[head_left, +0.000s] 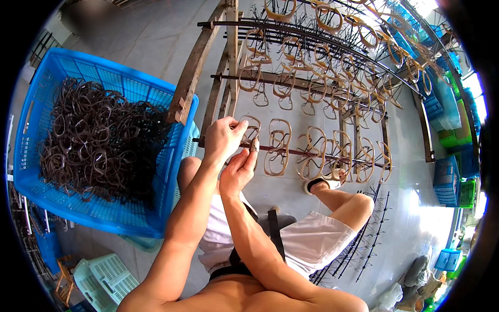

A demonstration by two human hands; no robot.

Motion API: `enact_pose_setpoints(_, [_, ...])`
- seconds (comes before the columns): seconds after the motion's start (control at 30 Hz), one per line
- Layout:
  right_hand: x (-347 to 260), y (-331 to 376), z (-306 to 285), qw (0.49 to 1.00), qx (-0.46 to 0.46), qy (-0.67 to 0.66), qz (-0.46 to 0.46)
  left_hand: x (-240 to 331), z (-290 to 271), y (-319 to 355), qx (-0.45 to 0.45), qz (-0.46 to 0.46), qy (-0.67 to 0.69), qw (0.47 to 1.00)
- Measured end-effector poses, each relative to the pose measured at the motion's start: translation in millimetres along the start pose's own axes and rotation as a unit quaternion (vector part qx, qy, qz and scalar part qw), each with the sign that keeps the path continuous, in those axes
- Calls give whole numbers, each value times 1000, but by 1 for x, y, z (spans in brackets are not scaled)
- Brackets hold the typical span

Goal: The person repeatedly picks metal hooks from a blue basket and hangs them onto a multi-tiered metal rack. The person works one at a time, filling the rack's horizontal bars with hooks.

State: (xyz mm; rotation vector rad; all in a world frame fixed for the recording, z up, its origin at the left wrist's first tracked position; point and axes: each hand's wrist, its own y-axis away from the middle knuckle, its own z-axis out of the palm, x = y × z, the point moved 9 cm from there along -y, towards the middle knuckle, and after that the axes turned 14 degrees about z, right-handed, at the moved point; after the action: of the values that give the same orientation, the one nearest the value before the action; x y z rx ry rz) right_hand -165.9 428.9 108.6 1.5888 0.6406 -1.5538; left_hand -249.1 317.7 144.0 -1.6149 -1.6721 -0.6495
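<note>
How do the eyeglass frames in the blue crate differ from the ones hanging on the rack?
The frames in the blue crate are dark brown and lie in a tangled heap; the frames on the rack are pale tan and hang apart in rows. Both are lensless eyeglass fronts.

- blue crate (36, 171) holding dark eyeglass frames (99, 140), left
- stacked blue and green crates (453, 179), far right
- pale green basket (106, 275), lower left
- black spiked bars (358, 249) on floor

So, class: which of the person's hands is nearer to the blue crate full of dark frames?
Left. The left hand is just right of the blue crate, near its rim; the right hand sits farther right.
</note>
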Motion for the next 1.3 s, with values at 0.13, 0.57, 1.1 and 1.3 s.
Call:
enact_pose_setpoints(0.13, [0,-4,-1,1000,14,20,7,20,-5,0,31,41,-73,996])
enact_pose_setpoints(0.57, [4,-9,2,999,-47,15,10,-5,-10,10,66,-19,68,995])
enact_pose_setpoints(1.1, [5,-4,-1,999,-28,-6,29,22,-10,7,3,54,-53,997])
enact_pose_setpoints(1.3, [5,-4,0,998,-42,-25,36,19,-10,9,23,56,-44,997])
